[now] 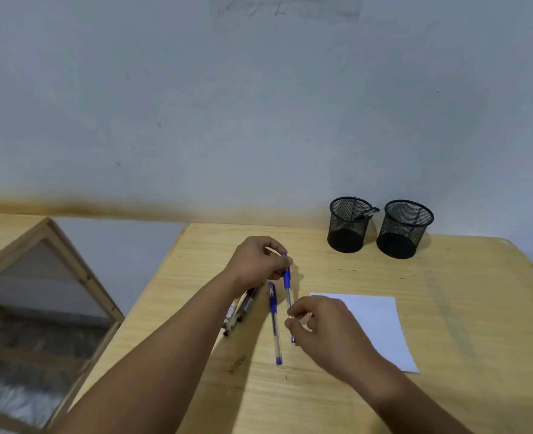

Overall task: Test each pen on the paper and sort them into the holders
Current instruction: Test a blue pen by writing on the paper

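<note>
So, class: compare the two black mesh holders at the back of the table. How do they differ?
The left holder has a pen leaning on its rim; the right holder looks empty. The left holder stands nearer the hands, the right holder farther from them. Both are black mesh cups, upright by the wall.

Bare table [321, 267] between the gripped pen [287, 277] and the holders [349, 223]; loose pens [274, 321] crowd left, paper [381, 327] right.
</note>
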